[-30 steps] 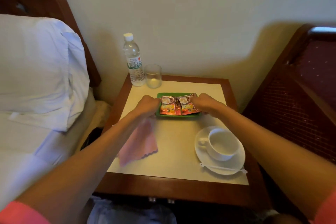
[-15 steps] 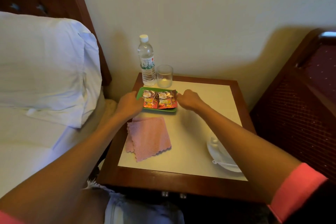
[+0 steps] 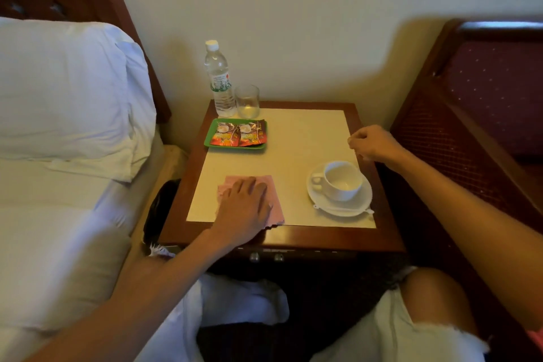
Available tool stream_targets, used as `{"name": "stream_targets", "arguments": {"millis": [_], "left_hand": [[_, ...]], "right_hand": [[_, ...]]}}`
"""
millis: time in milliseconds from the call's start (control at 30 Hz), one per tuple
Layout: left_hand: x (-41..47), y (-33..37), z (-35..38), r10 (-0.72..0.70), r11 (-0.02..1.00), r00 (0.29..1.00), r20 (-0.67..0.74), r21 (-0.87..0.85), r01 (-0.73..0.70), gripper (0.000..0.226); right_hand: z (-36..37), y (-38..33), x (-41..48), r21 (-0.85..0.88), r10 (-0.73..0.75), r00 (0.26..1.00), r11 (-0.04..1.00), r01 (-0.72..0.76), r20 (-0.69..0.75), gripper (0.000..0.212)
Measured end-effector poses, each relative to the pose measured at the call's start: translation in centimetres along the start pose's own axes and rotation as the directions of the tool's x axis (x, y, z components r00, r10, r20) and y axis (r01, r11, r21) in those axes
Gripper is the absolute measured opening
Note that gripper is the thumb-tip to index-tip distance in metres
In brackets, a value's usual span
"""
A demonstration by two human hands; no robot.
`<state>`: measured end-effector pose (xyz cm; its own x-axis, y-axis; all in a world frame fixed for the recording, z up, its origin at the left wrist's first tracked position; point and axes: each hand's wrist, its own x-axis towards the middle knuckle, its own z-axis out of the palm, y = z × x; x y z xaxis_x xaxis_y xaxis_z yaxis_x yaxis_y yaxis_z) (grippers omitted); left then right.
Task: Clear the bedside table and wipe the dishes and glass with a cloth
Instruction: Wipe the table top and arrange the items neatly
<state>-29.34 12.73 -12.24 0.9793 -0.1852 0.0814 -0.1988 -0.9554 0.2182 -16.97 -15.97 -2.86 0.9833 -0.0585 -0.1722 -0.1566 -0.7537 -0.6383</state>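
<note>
My left hand (image 3: 244, 209) lies flat, fingers straight, on the pink cloth (image 3: 275, 189) at the counter's (image 3: 293, 156) near edge. Beside it a cup (image 3: 342, 181) sits on its saucer (image 3: 321, 203). Beyond, my right hand (image 3: 373, 144) hovers, fingers curled, empty. The glass (image 3: 247, 101) stands farthest back.

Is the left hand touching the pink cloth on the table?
Touching. The head view shows the left hand lying flat on the cloth, covering most of it, with no gap between them.
</note>
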Motion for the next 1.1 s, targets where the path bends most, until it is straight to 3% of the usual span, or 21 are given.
{"name": "stream_targets", "arguments": {"millis": [133,267,433,600,867,1100], "left_hand": [[-0.6,3.6,-1.0,0.026,0.999,0.995,0.098,0.018,-0.028,0.034],[2.0,6.3,-1.8,-0.08,0.966,0.989,0.123,-0.235,0.107,0.031],[5.5,8.3,-1.0,-0.267,0.835,0.944,0.197,-0.442,0.328,0.028],[6.1,9.5,-1.2,-0.289,0.778,0.925,0.247,-0.503,0.378,0.016],[5.5,8.0,-2.0,-0.309,0.71,0.924,0.226,-0.591,0.382,0.016],[4.2,1.4,-4.6,-0.393,0.666,0.904,0.168,-0.626,0.406,0.011]], "right_hand": [[-1.6,2.9,-2.9,-0.029,0.142,0.97,0.99,-0.139,0.195,0.026],[-1.0,4.7,-5.4,-0.036,0.207,0.942,0.978,-0.205,0.263,0.032],[1.1,6.2,-6.4,0.076,0.239,0.951,0.963,-0.257,0.195,0.026],[1.7,6.7,-7.3,0.134,0.268,0.96,0.952,-0.276,0.077,0.013],[2.3,5.8,-6.9,0.156,0.213,0.976,0.963,-0.218,0.051,0.003],[5.3,0.0,-5.7,0.183,0.101,0.987,0.976,-0.122,0.122,0.016]]}}
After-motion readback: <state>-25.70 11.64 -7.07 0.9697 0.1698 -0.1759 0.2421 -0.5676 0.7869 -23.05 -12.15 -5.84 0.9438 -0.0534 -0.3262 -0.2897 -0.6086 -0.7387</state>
